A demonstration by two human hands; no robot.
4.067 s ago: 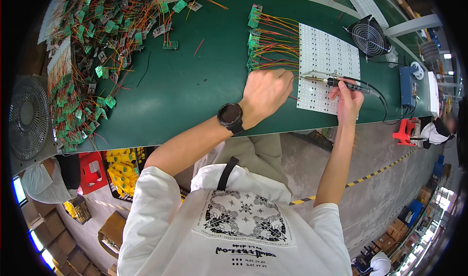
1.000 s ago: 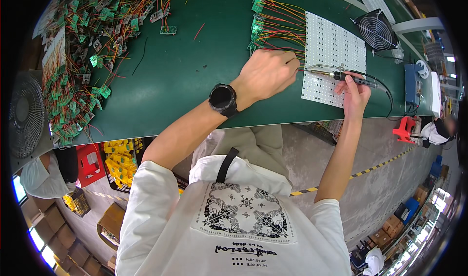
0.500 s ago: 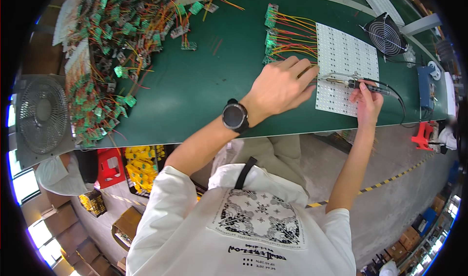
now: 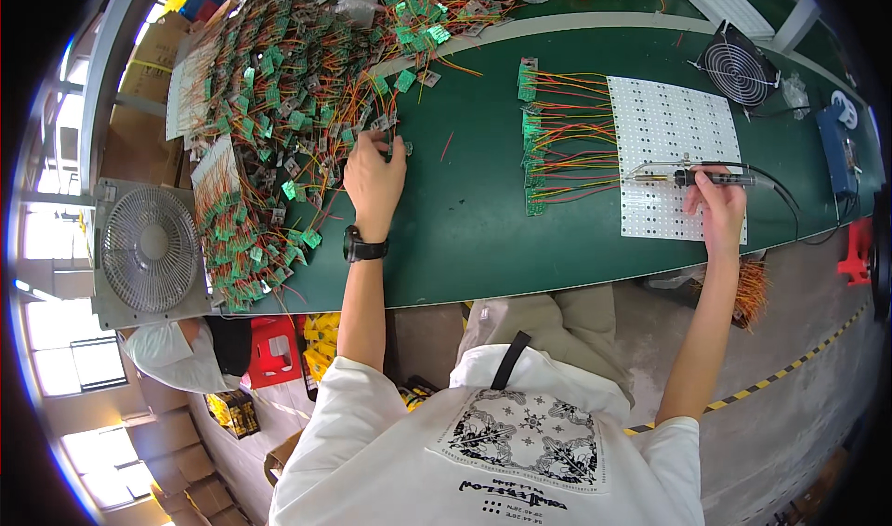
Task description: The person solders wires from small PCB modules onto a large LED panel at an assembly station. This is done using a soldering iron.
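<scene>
My left hand [image 4: 372, 177], with a black watch on the wrist, reaches to the edge of a big heap of small green circuit boards with red and yellow wires [image 4: 279, 117]. Its fingertips pinch one small green board [image 4: 395, 145] there. My right hand [image 4: 715, 205] holds a soldering iron [image 4: 688, 175] lying across a white LED panel [image 4: 674, 154] on the green table [image 4: 465, 219]. A row of green boards with wires [image 4: 534, 136] is joined to the panel's left edge.
A box fan [image 4: 149, 252] stands at the table's left end, and a small round fan [image 4: 739, 66] at the far right. A blue unit [image 4: 836, 150] sits by the right edge. Another person in white [image 4: 177, 354] is below the table's left end, near a red stool [image 4: 274, 349].
My left hand has left the white panel and moved left across the table to the heap of wired boards. My right hand stays on the panel with the soldering iron.
</scene>
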